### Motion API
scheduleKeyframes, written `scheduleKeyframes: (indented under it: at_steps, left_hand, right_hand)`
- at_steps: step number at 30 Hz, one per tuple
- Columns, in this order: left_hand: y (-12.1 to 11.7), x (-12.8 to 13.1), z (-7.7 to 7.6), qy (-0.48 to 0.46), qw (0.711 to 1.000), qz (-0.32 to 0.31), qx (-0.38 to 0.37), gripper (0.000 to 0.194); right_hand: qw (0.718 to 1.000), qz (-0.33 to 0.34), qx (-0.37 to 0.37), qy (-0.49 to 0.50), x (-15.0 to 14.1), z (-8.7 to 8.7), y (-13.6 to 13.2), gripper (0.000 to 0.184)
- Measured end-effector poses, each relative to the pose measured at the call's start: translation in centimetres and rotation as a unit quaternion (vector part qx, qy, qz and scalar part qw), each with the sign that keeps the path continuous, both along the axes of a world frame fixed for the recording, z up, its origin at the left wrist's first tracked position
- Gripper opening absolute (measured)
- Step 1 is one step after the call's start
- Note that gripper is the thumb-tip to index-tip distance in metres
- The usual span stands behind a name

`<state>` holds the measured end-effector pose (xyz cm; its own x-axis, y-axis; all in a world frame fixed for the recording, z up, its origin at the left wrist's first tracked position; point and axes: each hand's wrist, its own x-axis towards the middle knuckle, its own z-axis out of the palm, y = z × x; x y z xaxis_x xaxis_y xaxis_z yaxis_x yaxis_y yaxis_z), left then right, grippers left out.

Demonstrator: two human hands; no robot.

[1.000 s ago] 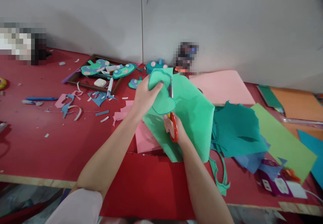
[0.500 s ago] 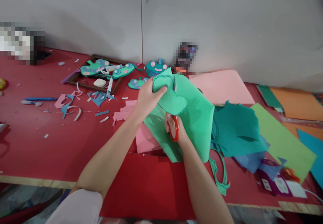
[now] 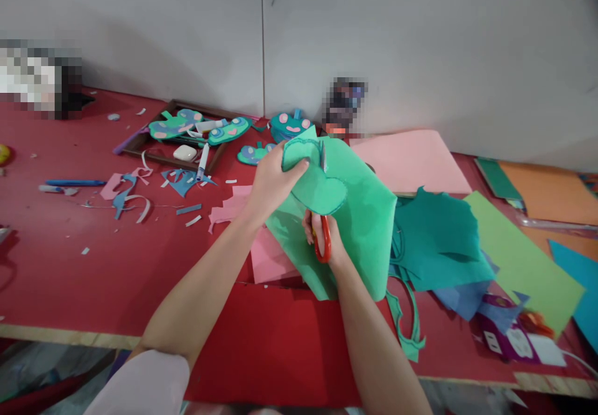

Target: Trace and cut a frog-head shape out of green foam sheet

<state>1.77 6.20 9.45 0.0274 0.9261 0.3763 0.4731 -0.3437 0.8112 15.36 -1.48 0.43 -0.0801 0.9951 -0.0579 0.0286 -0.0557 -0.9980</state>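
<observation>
The left hand point(image 3: 271, 181) has its grip pinched tight on a green heart-like piece point(image 3: 317, 186), thumb on top; the fingers under it are hidden; the right hand point(image 3: 335, 240) has its grip curled around the red scissors point(image 3: 327, 238), just below that piece; how wide the blades are, I cannot tell; the green piece is up over the red surface point(image 3: 70, 284), in front of a big green sheet point(image 3: 369, 222); pink sheets point(image 3: 271, 256) lie near.
</observation>
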Motion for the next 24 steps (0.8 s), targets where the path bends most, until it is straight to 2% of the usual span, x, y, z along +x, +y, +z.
scheduleKeyframes:
  at_steps: [8, 12, 16, 24]
  left_hand:
    - [0.0, -0.1, 0.0, -0.008, 1.0, -0.006, 0.001, 0.021]
    - [0.0, -0.1, -0.1, -0.01, 1.0, -0.01, 0.001, 0.023]
    - [-0.1, 0.1, 0.0, -0.005, 1.0, -0.017, 0.001, 0.021]
    - [-0.4, 0.4, 0.0, 0.004, 0.999, -0.045, 0.005, 0.017]
  right_hand:
    - [0.998, -0.045, -0.001, -0.035, 0.0, 0.9, 0.1, 0.045]
    - [0.998, -0.035, 0.026, -0.041, -0.1, 1.0, 0.2, 0.046]
    - [0.998, -0.021, 0.047, -0.021, 0.1, 0.1, 0.2, 0.044]
    - [1.0, -0.003, 0.028, 0.01, 0.7, -2.1, 0.4, 0.042]
